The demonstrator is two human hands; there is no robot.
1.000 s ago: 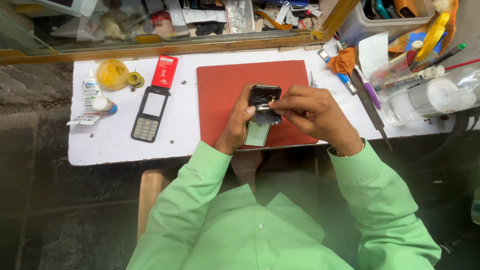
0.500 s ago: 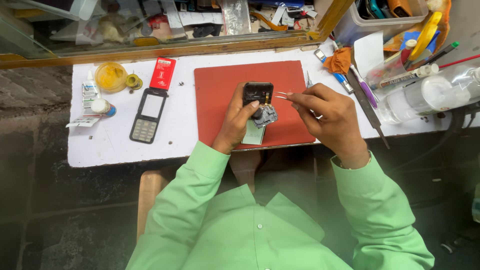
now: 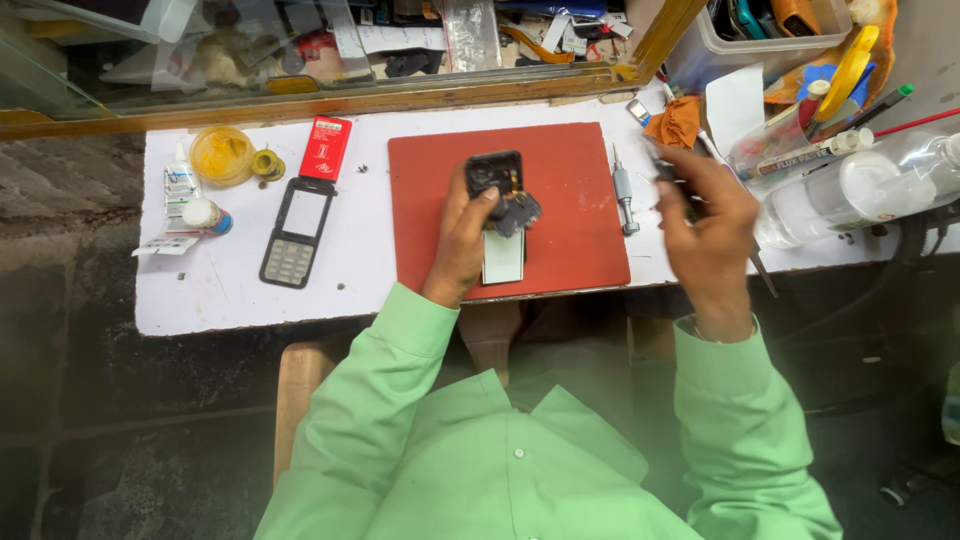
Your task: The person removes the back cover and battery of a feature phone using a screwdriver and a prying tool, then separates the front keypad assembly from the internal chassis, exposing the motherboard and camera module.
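Observation:
My left hand [image 3: 462, 240] grips a small opened phone body [image 3: 495, 175], tilted up over the red mat [image 3: 570, 230]. A dark inner board [image 3: 520, 212] hangs off its lower right side, and a pale screen piece [image 3: 502, 258] lies on the mat just below. My right hand [image 3: 710, 225] is off the mat at the table's right side, blurred, with its fingers curled around a thin dark tool [image 3: 668, 175]. A small silver screwdriver [image 3: 624, 195] lies on the mat's right edge between the two hands.
On the white table [image 3: 230, 300], to the left, lie a keypad phone front cover [image 3: 296, 232], a red battery [image 3: 325, 148], a yellow dish [image 3: 220, 155] and a glue tube [image 3: 180, 185]. At right are a clear bottle [image 3: 860, 190], an orange cloth [image 3: 680, 122], pens and a plastic box [image 3: 770, 35].
My right hand has pulled away from the phone and swung right, off the mat. My left hand still holds the phone, and the inner board now hangs out at its side.

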